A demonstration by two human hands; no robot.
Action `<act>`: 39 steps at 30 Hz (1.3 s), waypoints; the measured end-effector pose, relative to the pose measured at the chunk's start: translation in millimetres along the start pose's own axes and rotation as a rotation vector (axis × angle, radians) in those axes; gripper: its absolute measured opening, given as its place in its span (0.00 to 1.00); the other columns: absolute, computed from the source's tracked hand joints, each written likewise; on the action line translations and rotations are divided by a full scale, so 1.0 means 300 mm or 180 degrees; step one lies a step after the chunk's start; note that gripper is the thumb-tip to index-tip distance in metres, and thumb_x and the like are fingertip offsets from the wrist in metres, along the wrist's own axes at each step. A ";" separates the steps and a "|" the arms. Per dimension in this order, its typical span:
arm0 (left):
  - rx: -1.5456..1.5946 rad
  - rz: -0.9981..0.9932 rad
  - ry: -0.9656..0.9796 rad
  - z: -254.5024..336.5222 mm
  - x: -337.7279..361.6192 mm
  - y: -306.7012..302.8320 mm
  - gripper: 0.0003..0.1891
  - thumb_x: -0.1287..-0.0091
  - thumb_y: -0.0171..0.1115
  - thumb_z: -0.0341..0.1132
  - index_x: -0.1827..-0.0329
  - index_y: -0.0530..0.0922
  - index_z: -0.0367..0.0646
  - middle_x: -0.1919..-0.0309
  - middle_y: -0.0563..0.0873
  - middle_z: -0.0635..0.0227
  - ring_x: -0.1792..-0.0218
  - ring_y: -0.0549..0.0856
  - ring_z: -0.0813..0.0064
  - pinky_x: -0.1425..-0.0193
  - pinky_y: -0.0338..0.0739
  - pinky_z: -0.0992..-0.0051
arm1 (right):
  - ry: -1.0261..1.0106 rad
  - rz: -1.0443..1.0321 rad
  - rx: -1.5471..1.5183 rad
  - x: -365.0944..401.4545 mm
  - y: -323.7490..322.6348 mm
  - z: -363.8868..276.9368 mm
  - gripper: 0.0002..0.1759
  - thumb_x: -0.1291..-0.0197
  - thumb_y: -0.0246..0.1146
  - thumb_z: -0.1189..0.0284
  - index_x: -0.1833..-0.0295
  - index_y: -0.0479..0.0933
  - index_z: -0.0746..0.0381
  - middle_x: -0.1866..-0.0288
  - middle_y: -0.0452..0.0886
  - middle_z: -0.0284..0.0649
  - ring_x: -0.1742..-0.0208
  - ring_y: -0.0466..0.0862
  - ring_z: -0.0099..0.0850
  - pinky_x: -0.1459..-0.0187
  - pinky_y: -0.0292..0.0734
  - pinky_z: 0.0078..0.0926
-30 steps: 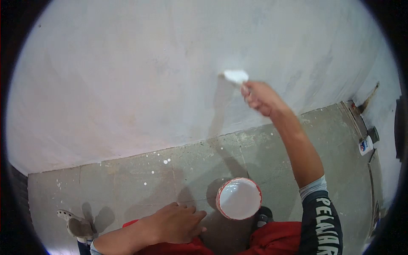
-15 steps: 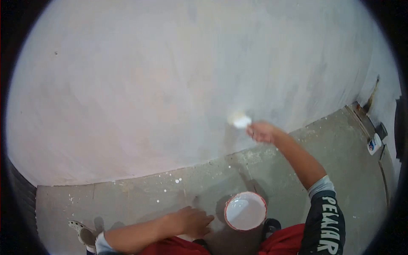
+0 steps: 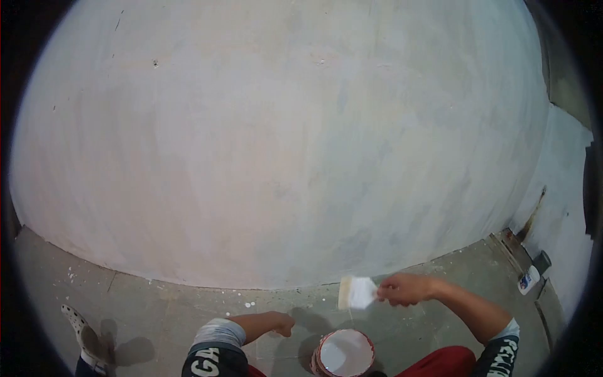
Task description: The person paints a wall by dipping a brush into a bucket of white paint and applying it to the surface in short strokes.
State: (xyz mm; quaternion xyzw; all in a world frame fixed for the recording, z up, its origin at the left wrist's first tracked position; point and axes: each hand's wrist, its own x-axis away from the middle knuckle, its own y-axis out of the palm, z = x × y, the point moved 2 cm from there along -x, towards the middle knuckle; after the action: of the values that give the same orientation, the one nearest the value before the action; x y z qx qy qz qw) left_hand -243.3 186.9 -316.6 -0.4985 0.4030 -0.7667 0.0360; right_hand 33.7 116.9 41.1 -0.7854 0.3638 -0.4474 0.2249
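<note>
My right hand is closed round the handle of a wide flat paintbrush. The brush has a white body and pale bristles that point left, and it is held above the floor just in front of the wall. Below and slightly left of it stands a bucket with a red-stained rim and white paint inside. My left hand is up to the left of the bucket, its fingers curled in with nothing visible in them.
White drips dot the grey floor along the wall's foot. A white container lies by the right-hand corner, beside a dark cup and boards. At the lower left, another person's foot wears a pale clog.
The paintbrush has come away from the wall in my right hand and now sits nearer the bucket. My left fingers have curled in. The view has tilted up, showing more wall.
</note>
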 end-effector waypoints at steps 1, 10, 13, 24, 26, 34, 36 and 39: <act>0.0075 -0.0008 0.0086 0.002 -0.018 0.027 0.21 0.43 0.57 0.41 0.53 0.82 0.33 0.57 0.85 0.49 0.54 0.83 0.54 0.52 0.77 0.59 | 0.0146 -0.0181 0.0164 0.022 0.028 -0.008 0.20 0.33 0.53 0.57 0.58 0.78 0.64 0.74 0.76 0.35 0.77 0.73 0.25 0.77 0.69 0.26; -0.0053 -0.0596 -0.0103 0.023 0.068 0.040 0.16 0.44 0.56 0.40 0.61 0.82 0.36 0.64 0.85 0.54 0.65 0.85 0.56 0.62 0.79 0.58 | -0.0054 -0.1422 0.1835 -0.275 0.250 0.240 0.21 0.35 0.53 0.59 0.52 0.79 0.66 0.65 0.83 0.47 0.67 0.79 0.39 0.60 0.73 0.40; 0.0024 -0.0426 0.0016 -0.062 -0.079 0.113 0.17 0.46 0.55 0.37 0.59 0.82 0.35 0.65 0.86 0.53 0.64 0.86 0.56 0.62 0.79 0.60 | 0.0175 -0.1394 0.1875 -0.295 0.271 0.252 0.20 0.36 0.53 0.58 0.53 0.80 0.63 0.71 0.81 0.41 0.74 0.75 0.33 0.69 0.71 0.36; 0.0040 -0.0440 0.0167 0.024 0.031 0.038 0.18 0.42 0.54 0.38 0.58 0.81 0.31 0.65 0.85 0.54 0.66 0.84 0.60 0.63 0.79 0.62 | 0.0553 -0.1750 0.1259 -0.299 0.270 0.208 0.15 0.41 0.58 0.58 0.74 0.74 0.57 0.82 0.68 0.28 0.84 0.63 0.21 0.84 0.55 0.25; -0.0050 -0.0625 0.0210 0.027 0.048 0.031 0.18 0.41 0.53 0.38 0.58 0.81 0.31 0.65 0.85 0.54 0.67 0.84 0.61 0.64 0.79 0.62 | 0.0566 -0.1737 0.1309 -0.328 0.278 0.229 0.16 0.42 0.58 0.58 0.76 0.72 0.56 0.82 0.67 0.28 0.84 0.62 0.22 0.84 0.55 0.25; -0.0305 -0.0601 0.0199 0.008 0.009 0.071 0.15 0.43 0.55 0.38 0.64 0.81 0.34 0.71 0.84 0.55 0.71 0.84 0.59 0.69 0.78 0.60 | 0.0598 -0.1803 0.1430 -0.405 0.319 0.259 0.16 0.44 0.58 0.61 0.80 0.69 0.56 0.85 0.64 0.30 0.85 0.60 0.25 0.83 0.53 0.30; -0.0512 -0.0656 0.0360 0.005 -0.023 0.088 0.15 0.43 0.54 0.38 0.64 0.81 0.34 0.71 0.84 0.54 0.71 0.85 0.58 0.69 0.79 0.60 | 0.0671 -0.1781 0.1302 -0.391 0.317 0.246 0.16 0.45 0.58 0.62 0.81 0.68 0.56 0.85 0.64 0.31 0.86 0.59 0.25 0.83 0.52 0.30; -0.0609 -0.0786 0.0522 -0.039 -0.130 0.162 0.15 0.43 0.54 0.37 0.64 0.81 0.34 0.72 0.84 0.54 0.71 0.85 0.58 0.68 0.80 0.59 | 0.0736 -0.1843 0.1138 -0.380 0.309 0.247 0.16 0.46 0.58 0.64 0.82 0.66 0.55 0.86 0.63 0.32 0.86 0.58 0.25 0.83 0.50 0.29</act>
State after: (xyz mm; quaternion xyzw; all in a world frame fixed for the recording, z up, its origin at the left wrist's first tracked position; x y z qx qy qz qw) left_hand -250.0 178.7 -379.2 -0.4811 0.4114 -0.7616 -0.1390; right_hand 25.4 148.4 -120.4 -0.7484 0.0652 -0.6350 0.1800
